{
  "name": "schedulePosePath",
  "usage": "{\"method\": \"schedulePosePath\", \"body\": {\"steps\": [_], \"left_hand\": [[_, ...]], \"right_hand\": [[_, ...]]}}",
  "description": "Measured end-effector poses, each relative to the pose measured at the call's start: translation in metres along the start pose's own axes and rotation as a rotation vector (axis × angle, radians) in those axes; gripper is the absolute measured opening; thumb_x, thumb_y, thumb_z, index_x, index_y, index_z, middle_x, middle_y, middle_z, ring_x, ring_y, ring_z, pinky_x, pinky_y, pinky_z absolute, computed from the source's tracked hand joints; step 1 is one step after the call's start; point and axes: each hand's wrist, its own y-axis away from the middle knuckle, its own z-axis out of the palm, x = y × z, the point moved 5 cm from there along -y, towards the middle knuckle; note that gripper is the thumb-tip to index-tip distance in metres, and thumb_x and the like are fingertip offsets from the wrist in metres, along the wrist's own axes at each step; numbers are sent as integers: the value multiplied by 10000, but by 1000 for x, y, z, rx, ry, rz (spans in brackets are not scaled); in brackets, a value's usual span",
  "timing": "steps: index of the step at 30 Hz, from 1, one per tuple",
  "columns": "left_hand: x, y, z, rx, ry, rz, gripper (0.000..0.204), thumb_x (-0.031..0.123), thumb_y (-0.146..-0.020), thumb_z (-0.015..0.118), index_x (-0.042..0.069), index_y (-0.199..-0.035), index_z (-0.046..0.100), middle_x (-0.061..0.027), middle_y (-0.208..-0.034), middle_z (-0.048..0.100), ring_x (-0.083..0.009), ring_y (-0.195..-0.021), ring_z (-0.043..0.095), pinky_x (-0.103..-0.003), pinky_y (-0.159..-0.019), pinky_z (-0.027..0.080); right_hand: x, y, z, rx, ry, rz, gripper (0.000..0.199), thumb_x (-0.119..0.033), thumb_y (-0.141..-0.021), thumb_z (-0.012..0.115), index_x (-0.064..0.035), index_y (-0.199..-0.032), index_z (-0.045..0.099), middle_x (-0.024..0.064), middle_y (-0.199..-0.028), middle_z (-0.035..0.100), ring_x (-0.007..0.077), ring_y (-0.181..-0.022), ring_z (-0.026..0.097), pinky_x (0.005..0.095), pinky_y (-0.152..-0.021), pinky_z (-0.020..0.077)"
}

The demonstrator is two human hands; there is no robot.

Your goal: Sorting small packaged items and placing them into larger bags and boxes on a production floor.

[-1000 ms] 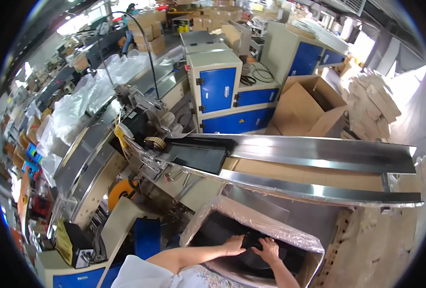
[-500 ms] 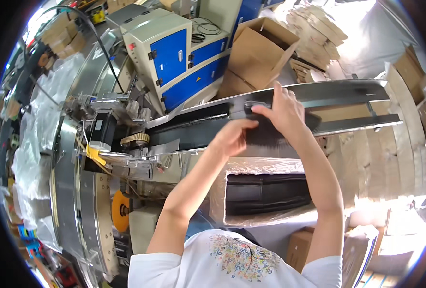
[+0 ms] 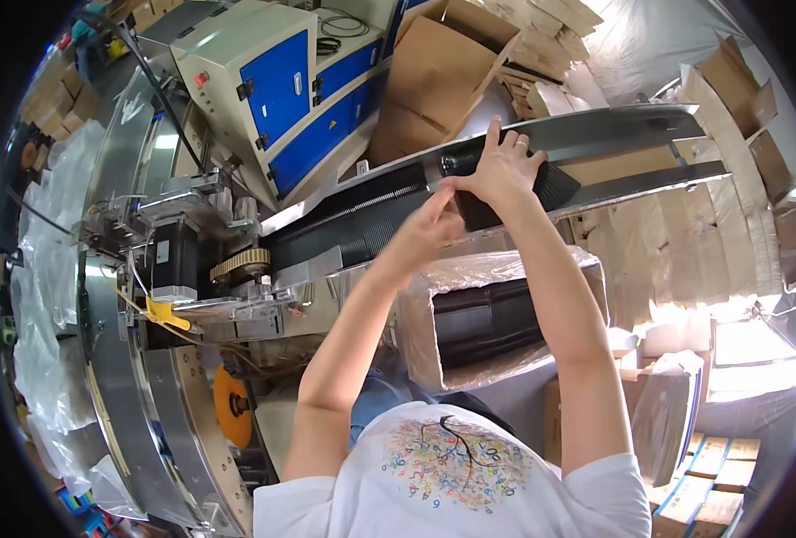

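Both hands, left hand point(image 3: 431, 226) and right hand point(image 3: 503, 168), press black stack point(image 3: 505, 193) in metal chute point(image 3: 613, 130).

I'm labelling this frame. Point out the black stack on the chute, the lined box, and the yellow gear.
Black stack point(image 3: 362, 213), head view, ribbed top of the row.
Lined box point(image 3: 420, 336), head view, plastic-covered near wall.
Yellow gear point(image 3: 240, 264), head view, toothed rim.

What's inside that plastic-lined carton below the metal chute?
The plastic-lined carton holds rows of black ribbed stacks, lying flat. Its lower depth and far end are hidden by the lining and the right forearm.
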Motion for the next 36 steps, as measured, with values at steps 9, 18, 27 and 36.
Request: {"method": "schedulePosePath", "body": {"steps": [9, 18, 27, 36], "left_hand": [[-35, 24, 26, 309, -1815, 353, 846, 324, -731, 684, -72, -1332, 239, -273, -1398, 209, -418, -1318, 178, -492, -1066, 179], [-44, 37, 35, 409, -1718, 796, 381, 123, -760, 614, 45, -1114, 498, -149, -1117, 522, -378, -1050, 469, -458, -888, 382], [-346, 68, -26, 290, -1765, -619, 706, 282, -715, 690, 29, -1285, 360, -189, -1333, 346, -357, -1170, 377, -465, -912, 384], [-356, 90, -26, 274, -1891, -673, 737, 234, -708, 681, 34, -1323, 327, -191, -1424, 189, -387, -1283, 225, -493, -972, 320]], "right_hand": [[26, 10, -12, 133, -398, -23, 924, -523, -745, 626, 64, -1342, 234, 263, -1227, 474, 349, -1149, 470, 402, -930, 410], [135, 75, -8, 628, -1080, -339, 379, -106, -862, 560, -43, -1228, 479, 62, -1011, 602, 127, -927, 549, 250, -821, 432], [148, 100, 412, -18, -800, -129, 470, -393, -777, 648, -17, -1032, 526, 146, -874, 585, 323, -823, 560, 399, -704, 468], [74, 101, 423, -90, -629, -386, 778, -567, -707, 620, -19, -1230, 439, 200, -1195, 475, 352, -1086, 470, 431, -858, 418]]}}
